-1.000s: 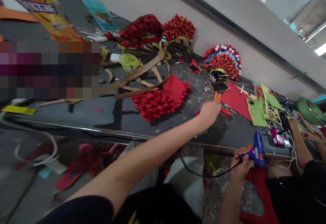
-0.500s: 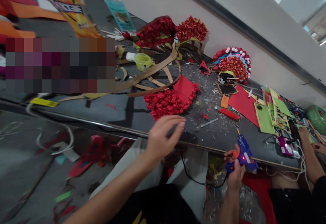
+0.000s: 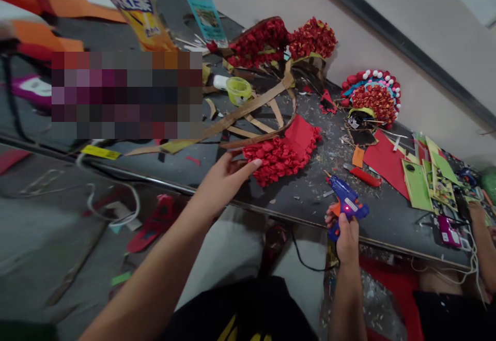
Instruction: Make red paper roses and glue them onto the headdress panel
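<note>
My left hand (image 3: 227, 175) is at the left edge of a red panel covered in crumpled paper petals (image 3: 271, 160). Its thumb overlaps the petals and the fingers are apart from it; whether they touch the panel I cannot tell. The panel lies on the dark table, a smooth red patch bare at its upper part. In my right hand (image 3: 344, 227) is a blue hot glue gun (image 3: 346, 196) with an orange trigger and a lit red light. Its nozzle points up and left, to the right of the panel, and its black cord hangs below the table edge.
A curved cardboard frame (image 3: 251, 108) lies behind the panel, near a yellow-green cup (image 3: 239, 91). Petal-covered pieces (image 3: 313, 39) and a fan-shaped headpiece (image 3: 374, 98) stand by the wall. Red card (image 3: 387, 160) and scraps lie right. Another person's arm (image 3: 482, 243) is at far right.
My left hand has moved left and forward to the panel's left edge. My right hand has brought the glue gun up and left, over the table. The view has shifted a little.
</note>
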`<state>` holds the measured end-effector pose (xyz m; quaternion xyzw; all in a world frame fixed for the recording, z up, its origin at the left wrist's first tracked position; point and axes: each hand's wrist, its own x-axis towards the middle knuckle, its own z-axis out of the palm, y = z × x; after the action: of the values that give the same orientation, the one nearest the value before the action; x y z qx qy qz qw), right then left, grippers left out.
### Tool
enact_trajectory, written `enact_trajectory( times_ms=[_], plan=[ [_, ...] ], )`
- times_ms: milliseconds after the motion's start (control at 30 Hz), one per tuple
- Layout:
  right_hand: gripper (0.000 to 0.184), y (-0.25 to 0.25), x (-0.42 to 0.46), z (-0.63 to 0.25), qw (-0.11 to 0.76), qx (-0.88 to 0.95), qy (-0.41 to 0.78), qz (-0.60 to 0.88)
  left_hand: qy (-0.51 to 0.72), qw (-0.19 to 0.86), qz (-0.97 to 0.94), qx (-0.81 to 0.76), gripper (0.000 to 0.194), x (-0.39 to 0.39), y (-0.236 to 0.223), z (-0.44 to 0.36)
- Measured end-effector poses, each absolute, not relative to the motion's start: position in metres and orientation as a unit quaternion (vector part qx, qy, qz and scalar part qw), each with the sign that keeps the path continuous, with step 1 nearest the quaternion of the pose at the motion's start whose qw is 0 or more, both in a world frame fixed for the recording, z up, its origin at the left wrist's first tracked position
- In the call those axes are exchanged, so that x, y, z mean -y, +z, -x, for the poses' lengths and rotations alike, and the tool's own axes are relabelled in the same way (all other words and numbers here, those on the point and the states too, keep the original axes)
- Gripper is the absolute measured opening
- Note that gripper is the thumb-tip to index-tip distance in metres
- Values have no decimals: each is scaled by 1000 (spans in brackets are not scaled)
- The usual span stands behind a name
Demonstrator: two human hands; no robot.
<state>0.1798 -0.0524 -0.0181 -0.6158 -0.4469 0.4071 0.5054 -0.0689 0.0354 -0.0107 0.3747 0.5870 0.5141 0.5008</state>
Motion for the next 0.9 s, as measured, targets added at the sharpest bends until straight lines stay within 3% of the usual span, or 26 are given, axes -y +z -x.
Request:
enact_trajectory(
  times_ms=[267, 567, 900],
  plan=[
    [36, -14, 37, -163, 436, 516, 395, 623, 545, 489, -393, -555, 50, -44, -11, 68],
    [31, -11, 41, -148, 362, 558, 393, 635, 497, 525, -406, -559, 59, -47, -9, 102],
    [31, -5, 28, -132, 324, 609, 359, 628, 494, 535, -403, -554, 52, -46, -16, 104]
  ],
)
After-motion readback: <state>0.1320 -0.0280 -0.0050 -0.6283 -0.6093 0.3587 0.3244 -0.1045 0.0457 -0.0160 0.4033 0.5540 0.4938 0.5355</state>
